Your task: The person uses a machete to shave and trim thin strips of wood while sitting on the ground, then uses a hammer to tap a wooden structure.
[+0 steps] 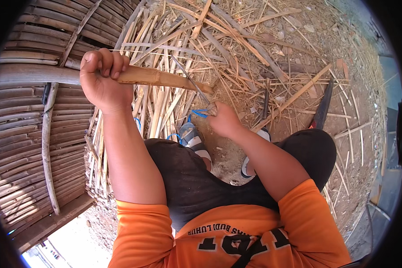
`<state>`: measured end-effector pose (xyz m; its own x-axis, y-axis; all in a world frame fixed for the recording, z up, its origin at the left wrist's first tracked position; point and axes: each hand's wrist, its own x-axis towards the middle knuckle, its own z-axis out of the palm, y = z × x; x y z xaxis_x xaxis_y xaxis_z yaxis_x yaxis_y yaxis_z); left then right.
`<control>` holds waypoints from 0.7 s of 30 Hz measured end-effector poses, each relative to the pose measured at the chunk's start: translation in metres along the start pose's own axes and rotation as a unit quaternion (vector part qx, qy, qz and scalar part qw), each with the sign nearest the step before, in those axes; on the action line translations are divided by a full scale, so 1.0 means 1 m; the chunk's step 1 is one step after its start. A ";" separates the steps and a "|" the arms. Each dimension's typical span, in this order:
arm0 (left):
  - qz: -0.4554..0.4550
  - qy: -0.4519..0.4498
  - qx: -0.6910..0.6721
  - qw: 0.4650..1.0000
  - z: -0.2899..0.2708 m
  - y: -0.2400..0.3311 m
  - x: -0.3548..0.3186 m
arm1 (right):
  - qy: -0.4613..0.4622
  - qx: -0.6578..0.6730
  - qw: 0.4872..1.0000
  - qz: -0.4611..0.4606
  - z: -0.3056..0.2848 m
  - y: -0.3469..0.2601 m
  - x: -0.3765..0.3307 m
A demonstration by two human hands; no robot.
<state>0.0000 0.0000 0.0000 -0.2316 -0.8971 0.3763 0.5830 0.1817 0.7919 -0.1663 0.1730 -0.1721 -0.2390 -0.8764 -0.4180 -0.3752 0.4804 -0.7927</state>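
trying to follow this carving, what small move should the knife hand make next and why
Probably draw the knife blade along the bamboo piece, away from the left hand. The right hand has the blade laid against the piece near its free end, while the left hand grips the other end and holds it up.

Two hands are at work: one left hand (100, 80) and one right hand (223, 119). There is one bamboo piece (163, 78) and one thin knife blade (190, 80). Two sandals (193, 140) show on the ground. The loose bamboo strips (236, 40) are too many to count.
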 end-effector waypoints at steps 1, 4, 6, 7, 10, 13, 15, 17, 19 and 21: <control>0.001 -0.006 -0.007 1.000 0.001 -0.001 0.000 | 0.012 0.007 1.000 -0.010 0.000 -0.003 0.001; -0.003 -0.004 -0.024 1.000 0.004 -0.002 -0.005 | 0.077 0.035 0.993 -0.086 -0.020 -0.044 -0.016; 0.000 -0.006 -0.018 1.000 0.007 0.001 -0.003 | 0.119 0.064 0.981 -0.139 -0.021 -0.053 -0.015; -0.002 -0.008 -0.020 1.000 0.007 0.001 -0.003 | 0.131 0.075 0.977 -0.153 -0.015 -0.046 -0.012; -0.006 -0.012 -0.026 1.000 0.007 0.003 0.001 | 0.091 0.001 0.995 -0.037 0.023 0.014 0.000; 0.004 0.007 -0.018 1.000 -0.002 0.004 0.002 | 0.025 -0.081 0.995 0.053 0.013 0.042 0.009; 0.014 0.014 -0.006 1.000 -0.001 0.002 0.002 | 0.014 -0.086 0.994 0.059 0.007 0.044 0.011; 0.010 0.009 -0.008 1.000 -0.003 0.001 0.005 | 0.026 -0.057 0.997 0.042 0.007 0.039 0.010; 0.006 0.000 -0.010 1.000 -0.003 -0.001 0.005 | 0.035 -0.027 0.999 0.025 0.004 0.016 0.004; 0.004 -0.010 -0.010 1.000 -0.003 0.001 0.002 | 0.037 0.011 0.999 -0.003 -0.007 -0.021 -0.006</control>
<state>0.0023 -0.0032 0.0004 -0.2422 -0.8870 0.3932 0.6003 0.1814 0.7789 -0.1629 0.1685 -0.1500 -0.3025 -0.8737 -0.3809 -0.3578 0.4745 -0.8043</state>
